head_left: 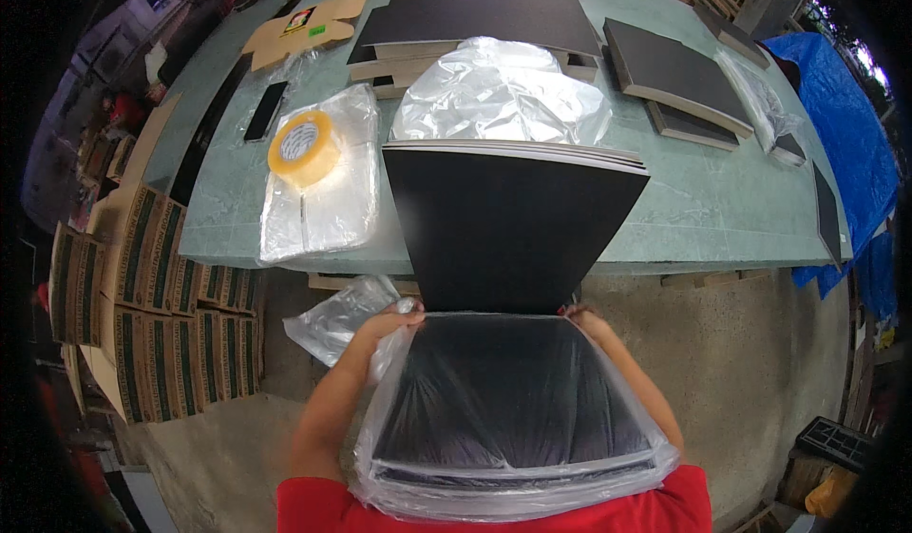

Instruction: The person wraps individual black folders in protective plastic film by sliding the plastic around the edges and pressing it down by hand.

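A stack of black boards point(513, 219) with pale edges tilts up in front of the table, its far half bare. A clear plastic bag point(522, 466) covers the near half, close to my chest, its mouth crossing the stack. My left hand point(394, 318) is closed on the bag's mouth at the left side. At the opposite corner my right hand point(588, 320) grips the same rim, fingers partly hidden. Another crumpled clear plastic bag point(347, 319) hangs beside my left hand.
The green table point(693, 215) holds black board stacks point(475, 15) point(674, 72), crumpled clear plastic point(503, 96), flat plastic bags point(323, 210) under a tape roll point(304, 147), a phone point(265, 111) and a flattened carton point(304, 28). Cardboard boxes point(157, 314) stand left; a blue tarp point(841, 134) hangs right.
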The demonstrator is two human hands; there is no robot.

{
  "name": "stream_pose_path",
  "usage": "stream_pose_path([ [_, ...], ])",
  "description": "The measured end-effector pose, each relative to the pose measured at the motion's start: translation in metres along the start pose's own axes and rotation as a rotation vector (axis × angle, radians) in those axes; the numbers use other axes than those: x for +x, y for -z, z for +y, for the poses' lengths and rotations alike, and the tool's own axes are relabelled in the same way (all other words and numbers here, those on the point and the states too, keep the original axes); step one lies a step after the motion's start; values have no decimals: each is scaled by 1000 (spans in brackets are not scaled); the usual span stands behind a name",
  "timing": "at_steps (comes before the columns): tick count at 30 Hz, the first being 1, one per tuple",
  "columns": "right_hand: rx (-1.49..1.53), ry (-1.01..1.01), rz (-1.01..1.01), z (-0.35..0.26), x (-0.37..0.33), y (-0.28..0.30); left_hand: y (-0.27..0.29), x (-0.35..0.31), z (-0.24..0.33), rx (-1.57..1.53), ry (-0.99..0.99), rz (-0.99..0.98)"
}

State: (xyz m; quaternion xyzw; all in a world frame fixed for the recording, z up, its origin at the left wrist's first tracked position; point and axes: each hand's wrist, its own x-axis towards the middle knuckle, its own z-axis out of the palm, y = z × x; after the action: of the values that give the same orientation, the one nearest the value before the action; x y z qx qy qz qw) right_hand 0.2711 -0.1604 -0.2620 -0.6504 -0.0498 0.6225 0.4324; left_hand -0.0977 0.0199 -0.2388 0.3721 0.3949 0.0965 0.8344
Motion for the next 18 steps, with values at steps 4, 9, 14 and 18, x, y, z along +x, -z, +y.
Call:
stream_pose_path([
  [4, -836, 322, 240, -18, -5, -20, -15, 8, 1, 353, -54, 273],
  [9, -552, 576, -384, -155, -174, -32, -121, -118, 149, 839, -434, 35],
  [14, -824, 716, -1537, -136, -196, -110, -203, -132, 134, 800, -469, -993],
  [18, -1116, 528, -864, -68, -100, -71, -135, -42, 42, 1023, -349, -92],
])
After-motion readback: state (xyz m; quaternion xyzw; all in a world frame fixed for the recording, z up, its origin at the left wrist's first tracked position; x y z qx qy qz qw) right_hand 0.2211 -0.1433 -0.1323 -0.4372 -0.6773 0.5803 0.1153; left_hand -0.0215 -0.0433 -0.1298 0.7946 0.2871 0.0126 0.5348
